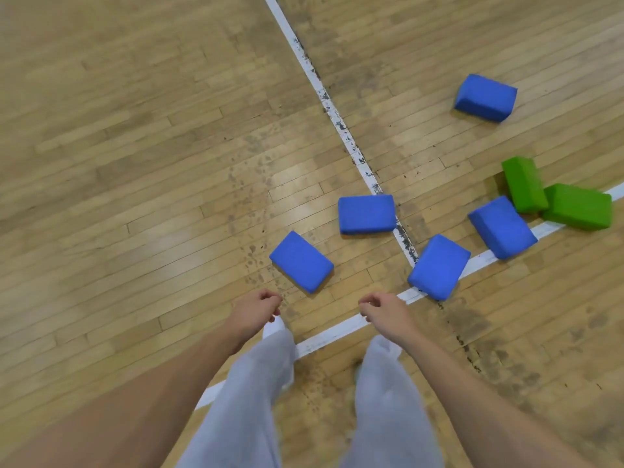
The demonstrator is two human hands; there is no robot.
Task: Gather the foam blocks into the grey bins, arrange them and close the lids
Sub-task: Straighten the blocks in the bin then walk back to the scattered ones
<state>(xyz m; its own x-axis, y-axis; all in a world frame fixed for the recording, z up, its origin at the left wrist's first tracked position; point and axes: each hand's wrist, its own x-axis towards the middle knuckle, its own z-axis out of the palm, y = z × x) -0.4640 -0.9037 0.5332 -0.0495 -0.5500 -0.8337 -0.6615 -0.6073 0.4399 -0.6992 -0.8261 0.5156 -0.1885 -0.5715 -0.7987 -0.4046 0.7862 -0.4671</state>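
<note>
Across the white line (pixel 332 332) lie blue blocks (pixel 439 266)

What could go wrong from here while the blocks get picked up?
1. The far blue block lies apart from the others and might be overlooked.
2. The near blue block lies just ahead of the legs; a step forward could catch on it.
3. No bin is in view, and the left hand and right hand hold nothing; carrying several blocks at once may spill some.
</note>
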